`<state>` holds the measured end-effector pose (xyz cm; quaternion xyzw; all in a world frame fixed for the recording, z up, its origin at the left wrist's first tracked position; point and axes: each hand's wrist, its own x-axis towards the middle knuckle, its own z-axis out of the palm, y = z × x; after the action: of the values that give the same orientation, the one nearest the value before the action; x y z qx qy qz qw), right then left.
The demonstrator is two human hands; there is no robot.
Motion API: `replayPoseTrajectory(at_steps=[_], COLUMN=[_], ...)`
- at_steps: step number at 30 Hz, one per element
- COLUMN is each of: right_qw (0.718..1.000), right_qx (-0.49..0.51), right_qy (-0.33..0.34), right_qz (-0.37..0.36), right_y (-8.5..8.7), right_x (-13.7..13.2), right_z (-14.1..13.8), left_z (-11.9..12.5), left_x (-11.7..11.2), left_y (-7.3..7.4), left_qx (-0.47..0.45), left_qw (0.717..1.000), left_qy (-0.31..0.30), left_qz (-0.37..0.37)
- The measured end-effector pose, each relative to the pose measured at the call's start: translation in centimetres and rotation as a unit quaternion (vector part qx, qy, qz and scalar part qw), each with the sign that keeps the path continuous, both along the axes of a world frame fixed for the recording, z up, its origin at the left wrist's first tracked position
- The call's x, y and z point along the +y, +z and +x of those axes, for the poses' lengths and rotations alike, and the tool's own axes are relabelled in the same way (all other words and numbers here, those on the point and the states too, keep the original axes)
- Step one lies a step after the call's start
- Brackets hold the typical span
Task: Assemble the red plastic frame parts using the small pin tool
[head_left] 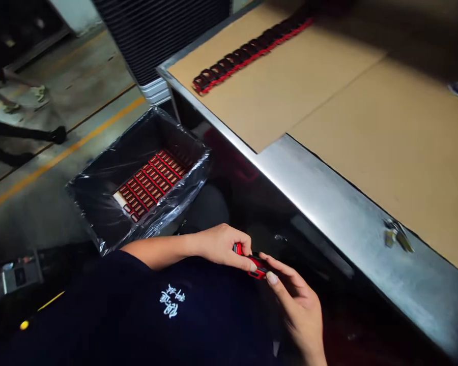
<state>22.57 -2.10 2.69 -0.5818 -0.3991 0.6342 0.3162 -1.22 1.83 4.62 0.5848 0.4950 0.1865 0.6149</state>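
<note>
In front of my dark shirt, a small red-and-black plastic part (256,269) is held between my two hands. My left hand (225,246) is closed round one end of it, thumb and fingers gripping. Thumb and fingertips of my right hand (299,297) pinch the other end. My fingers cover much of the part, so its exact kind is not clear. A long row of similar red-and-black parts (248,56) stands on the brown board (328,96) of the table.
Left of the table, a bin lined with clear plastic (99,188) holds rows of red-and-black parts (152,183). Small brass-coloured pieces (399,236) lie on the metal table edge (328,203). Legs of other people (23,134) show at far left. A dark ribbed panel (160,35) stands behind the bin.
</note>
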Motion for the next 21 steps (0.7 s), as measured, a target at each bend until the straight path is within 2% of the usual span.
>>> replayPoseTrajectory(at_steps=[3, 5, 7, 10, 12, 13, 14, 15, 16, 19, 21], right_qw=[0.992, 0.981, 0.967, 0.955, 0.952, 0.954, 0.958, 0.964, 0.970, 0.982, 0.982], right_qx=[-0.074, -0.104, -0.118, -0.106, -0.098, -0.097, -0.096, -0.095, -0.094, -0.105, -0.126], right_qy=[0.096, 0.158, 0.207, 0.248, 0.258, 0.256, 0.246, 0.232, 0.213, 0.160, 0.138], right_qz=[0.025, 0.052, 0.087, 0.125, 0.129, 0.123, 0.111, 0.093, 0.072, 0.011, -0.017], right_y=[-0.2, -0.2, -0.1, 0.3, 0.4, 0.4, 0.3, 0.1, -0.2, -1.3, -2.1], right_x=[1.1, 2.1, 3.1, 4.2, 4.8, 5.0, 5.2, 5.3, 5.3, 5.0, 4.5], right_z=[-0.1, -1.4, -3.3, -6.3, -7.6, -8.0, -8.3, -8.4, -8.4, -8.0, -7.5], left_z=[-1.4, -2.5, -3.8, -6.9, -10.2, -12.3, -14.8, -17.5, -20.3, -28.6, -33.1], left_x=[0.5, 0.6, 0.4, -0.3, -0.8, -1.0, -1.3, -1.6, -1.9, -3.9, -6.0], left_y=[0.4, 0.6, 0.6, 0.2, -0.4, -0.8, -1.3, -1.8, -2.3, -4.5, -6.3], left_qx=[0.046, 0.064, 0.076, 0.055, 0.032, 0.035, 0.057, 0.093, 0.125, 0.204, 0.257], left_qw=[0.995, 0.991, 0.991, 0.996, 0.999, 0.992, 0.970, 0.925, 0.889, 0.800, 0.749], left_qy=[-0.087, -0.113, -0.108, -0.064, 0.033, 0.118, 0.236, 0.368, 0.439, 0.558, 0.594], left_qz=[0.007, 0.018, 0.021, 0.024, 0.021, 0.013, 0.000, -0.031, -0.041, -0.085, -0.144])
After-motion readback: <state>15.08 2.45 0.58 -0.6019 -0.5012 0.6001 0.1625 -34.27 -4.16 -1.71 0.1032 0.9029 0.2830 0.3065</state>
